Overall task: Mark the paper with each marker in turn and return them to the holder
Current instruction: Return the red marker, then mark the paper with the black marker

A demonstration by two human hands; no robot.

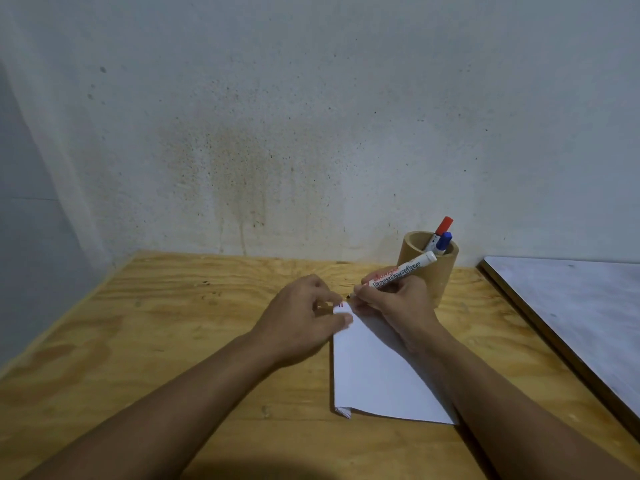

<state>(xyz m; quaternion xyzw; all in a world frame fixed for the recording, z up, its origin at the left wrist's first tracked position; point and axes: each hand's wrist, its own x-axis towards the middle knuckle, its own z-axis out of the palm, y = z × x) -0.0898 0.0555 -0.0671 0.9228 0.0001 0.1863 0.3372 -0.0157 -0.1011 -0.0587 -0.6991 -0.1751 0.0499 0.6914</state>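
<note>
A white folded paper (374,372) lies on the wooden table (173,334). My right hand (398,303) grips a white board marker (401,270) with red lettering, its tip down at the paper's top left corner, where small red marks show. My left hand (304,317) rests on the paper's top left edge, thumb pressing it; something small may sit between its fingers, too hidden to tell. Behind my right hand stands a brown cylindrical holder (440,268) with a red-capped marker (443,226) and a blue-capped marker (443,241) standing in it.
A stained wall rises right behind the table. A white board with a dark wooden edge (571,306) lies at the right, next to the table. The table's left edge runs diagonally at the left.
</note>
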